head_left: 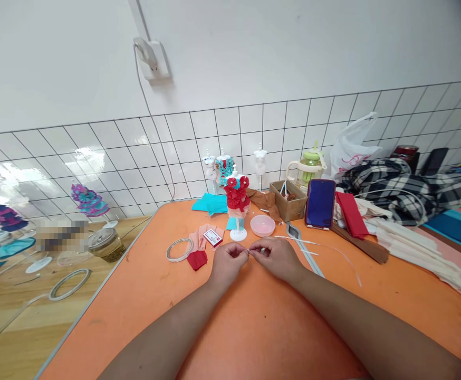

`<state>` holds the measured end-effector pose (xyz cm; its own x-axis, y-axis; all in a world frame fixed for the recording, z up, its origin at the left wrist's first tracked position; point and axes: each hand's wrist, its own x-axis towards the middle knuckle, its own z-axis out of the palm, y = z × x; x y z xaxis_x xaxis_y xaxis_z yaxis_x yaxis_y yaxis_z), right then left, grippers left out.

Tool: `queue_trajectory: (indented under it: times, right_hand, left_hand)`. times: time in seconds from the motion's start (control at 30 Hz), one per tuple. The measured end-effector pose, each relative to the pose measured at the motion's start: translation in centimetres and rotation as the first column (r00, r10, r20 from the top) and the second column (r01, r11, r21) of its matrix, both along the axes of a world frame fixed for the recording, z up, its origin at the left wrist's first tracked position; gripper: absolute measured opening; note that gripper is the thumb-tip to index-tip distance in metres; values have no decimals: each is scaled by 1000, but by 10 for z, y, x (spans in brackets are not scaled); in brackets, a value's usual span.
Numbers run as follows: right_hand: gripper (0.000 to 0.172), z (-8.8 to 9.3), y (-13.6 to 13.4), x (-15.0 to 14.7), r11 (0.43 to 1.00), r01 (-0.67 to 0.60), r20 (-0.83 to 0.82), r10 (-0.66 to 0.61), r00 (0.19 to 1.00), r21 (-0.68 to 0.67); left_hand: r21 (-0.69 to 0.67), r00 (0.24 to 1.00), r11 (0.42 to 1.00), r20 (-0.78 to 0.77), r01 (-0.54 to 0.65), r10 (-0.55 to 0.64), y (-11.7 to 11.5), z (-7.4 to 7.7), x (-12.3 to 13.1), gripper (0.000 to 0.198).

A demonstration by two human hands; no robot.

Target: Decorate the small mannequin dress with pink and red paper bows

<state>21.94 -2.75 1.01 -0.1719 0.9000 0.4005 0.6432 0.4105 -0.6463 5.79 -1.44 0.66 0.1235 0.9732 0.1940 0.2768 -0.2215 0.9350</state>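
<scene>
My left hand [230, 259] and my right hand [275, 256] meet above the orange table, both closed in a pinch, fingertips nearly touching. Whatever lies between the fingertips is too small to name. Just behind them stands a small white dress form [237, 235] wearing red paper-like flowers [237, 195] over a pale pink skirt. A pink bowl [262, 226] sits behind my right hand. Left of my left hand are a red-and-white small box [213, 238], a roll of white tape [170, 252], and folded pink and dark red pieces [197, 260].
Tweezers [294, 231] and thin white strips [345, 256] lie right of my right hand. Farther back stand a cardboard box [289, 205], an upright phone [320, 204] and a green-lidded cup [311, 164]. A wooden table [20, 322] with decorated forms and a jar [106, 244] adjoins on the left.
</scene>
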Motion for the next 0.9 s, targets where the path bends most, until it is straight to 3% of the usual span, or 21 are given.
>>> queue_trajectory:
  times: [0.2, 0.47, 0.73, 0.9]
  right_hand:
    - [11, 1, -3, -2, 998, 26, 55, -29, 998, 49]
    - [8, 1, -2, -7, 999, 43, -14, -43, 999, -21]
    - [10, -1, 0, -2, 993, 92, 47, -96, 994, 73]
    - [17, -2, 2, 2, 998, 45, 3, -45, 999, 35]
  left_hand:
    - [21, 999, 1000, -42, 5, -4, 0, -3, 0, 11]
    - [37, 998, 999, -54, 20, -18, -4, -1, 5, 11]
    - [9, 999, 1000, -45, 5, -4, 3, -4, 1, 13]
    - [-4, 999, 1000, -19, 30, -30, 6, -8, -1, 14]
